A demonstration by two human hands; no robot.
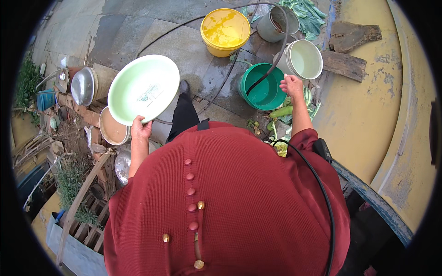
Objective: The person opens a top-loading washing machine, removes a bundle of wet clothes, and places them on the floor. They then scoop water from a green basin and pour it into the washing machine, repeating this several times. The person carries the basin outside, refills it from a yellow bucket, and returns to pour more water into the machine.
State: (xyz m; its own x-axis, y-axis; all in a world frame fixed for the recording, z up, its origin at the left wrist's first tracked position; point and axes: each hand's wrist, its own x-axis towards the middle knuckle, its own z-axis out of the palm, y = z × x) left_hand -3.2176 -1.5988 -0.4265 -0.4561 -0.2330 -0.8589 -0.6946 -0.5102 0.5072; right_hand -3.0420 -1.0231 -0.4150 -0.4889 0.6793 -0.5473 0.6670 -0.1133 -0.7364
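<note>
A round pale green basin (138, 89) with a small printed patch inside is tilted up at the left, and my left hand (142, 129) grips its lower rim. Over at the right, my right hand (293, 86) has its fingers curled together; whether anything is in them is hidden. It is beside the rim of a green bucket (271, 87) and just below a white bucket (305, 60). A dark hose (266, 76) arches over and dips into the green bucket.
A yellow bucket (225, 30) and a grey bucket (271, 27) stand farther off, by leafy greens (306, 16). Wooden boards (345, 66) lie at right. On the left are a pail of brown liquid (113, 126), a metal lid (83, 86) and bricks. The hose crosses the paving (159, 34).
</note>
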